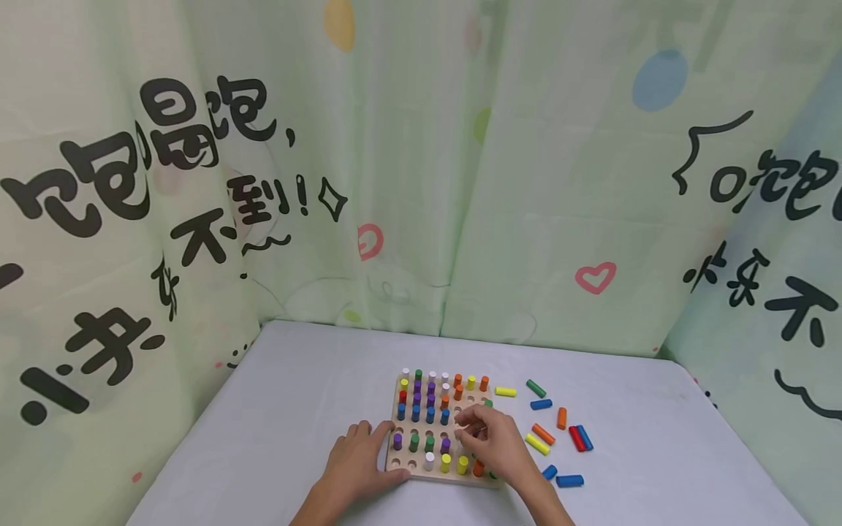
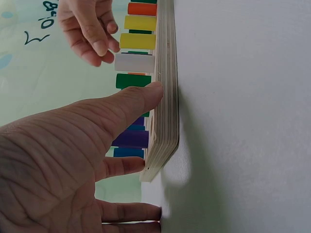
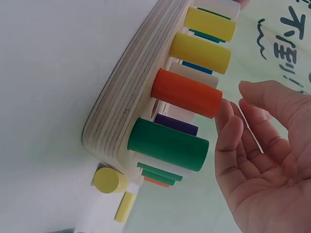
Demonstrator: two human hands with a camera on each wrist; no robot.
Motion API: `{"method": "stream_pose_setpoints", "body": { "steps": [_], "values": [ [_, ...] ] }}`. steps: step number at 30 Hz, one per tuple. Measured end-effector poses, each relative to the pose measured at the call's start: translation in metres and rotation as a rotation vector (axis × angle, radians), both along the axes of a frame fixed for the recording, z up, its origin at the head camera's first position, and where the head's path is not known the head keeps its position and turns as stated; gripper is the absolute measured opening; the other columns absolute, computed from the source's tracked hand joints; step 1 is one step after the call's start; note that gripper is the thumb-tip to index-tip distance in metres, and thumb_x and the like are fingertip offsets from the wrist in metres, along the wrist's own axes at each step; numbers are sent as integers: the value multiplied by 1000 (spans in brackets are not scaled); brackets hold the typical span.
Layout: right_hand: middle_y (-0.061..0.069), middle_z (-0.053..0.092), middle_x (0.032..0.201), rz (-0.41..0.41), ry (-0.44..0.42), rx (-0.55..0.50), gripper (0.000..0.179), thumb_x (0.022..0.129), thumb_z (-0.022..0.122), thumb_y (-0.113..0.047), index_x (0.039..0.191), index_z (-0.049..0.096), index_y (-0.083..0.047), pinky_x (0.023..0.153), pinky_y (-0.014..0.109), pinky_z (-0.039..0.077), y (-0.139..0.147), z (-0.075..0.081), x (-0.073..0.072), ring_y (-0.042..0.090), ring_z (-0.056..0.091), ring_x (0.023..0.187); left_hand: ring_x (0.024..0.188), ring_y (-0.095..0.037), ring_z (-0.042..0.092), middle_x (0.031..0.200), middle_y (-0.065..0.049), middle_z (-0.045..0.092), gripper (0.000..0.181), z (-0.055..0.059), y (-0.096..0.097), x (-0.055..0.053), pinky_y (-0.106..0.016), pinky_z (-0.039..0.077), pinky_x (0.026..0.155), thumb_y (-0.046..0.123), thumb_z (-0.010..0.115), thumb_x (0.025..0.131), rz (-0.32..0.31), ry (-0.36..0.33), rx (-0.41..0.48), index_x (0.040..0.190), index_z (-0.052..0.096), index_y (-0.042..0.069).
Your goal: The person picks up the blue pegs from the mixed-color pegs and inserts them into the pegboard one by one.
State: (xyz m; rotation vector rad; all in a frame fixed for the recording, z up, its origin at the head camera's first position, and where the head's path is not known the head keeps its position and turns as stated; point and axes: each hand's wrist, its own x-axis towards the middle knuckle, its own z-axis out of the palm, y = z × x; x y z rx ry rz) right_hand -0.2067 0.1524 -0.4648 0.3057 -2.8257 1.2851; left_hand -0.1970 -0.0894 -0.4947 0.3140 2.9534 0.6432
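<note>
A wooden pegboard (image 1: 421, 475) stands on the white table with rows of coloured pegs upright in its holes. My left hand (image 1: 358, 456) rests at its near left corner, the straight thumb pressing the front edge and the fingers along the left side. Over the board's right part hovers my right hand (image 1: 493, 442), fingers loosely bent and nothing between them. In the right wrist view that hand is beside the tops of an orange peg (image 3: 187, 92) and a green peg (image 3: 167, 144). A purple peg (image 2: 131, 139) stands near my left thumb. My right hand hides some holes.
Loose pegs lie right of the board: a yellow peg (image 1: 506, 391) by its far corner, a green peg (image 1: 536, 388), a red peg (image 1: 577, 438) against a blue one, and a blue peg (image 1: 569, 481) nearer me. A printed curtain (image 1: 408, 292) hangs behind the table (image 1: 276, 409).
</note>
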Motion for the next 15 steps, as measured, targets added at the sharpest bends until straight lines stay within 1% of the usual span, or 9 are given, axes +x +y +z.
{"method": "stream_pose_setpoints", "body": {
  "steps": [5,10,15],
  "values": [
    [-1,70,94,4,-3,14,18,89,79,-9,105,72,-6,68,20,52,3,1,8,12,63,80,105,-37,57,117,-21,62,79,1,1,0,-61,50,94,58,83,75,7,-3,-1,134,62,10],
    [-3,70,91,-12,-18,26,17,89,79,-9,104,72,-7,68,19,52,8,1,14,12,62,81,106,-38,57,118,-21,62,79,1,1,0,-61,49,95,58,83,75,11,-9,-3,134,62,10],
    [-3,69,91,-29,-15,13,18,88,79,-7,104,72,-7,68,20,53,14,1,19,13,62,81,108,-38,57,119,-21,62,80,1,2,0,-62,48,97,58,83,75,13,-12,-2,135,61,9]
  ]
}}
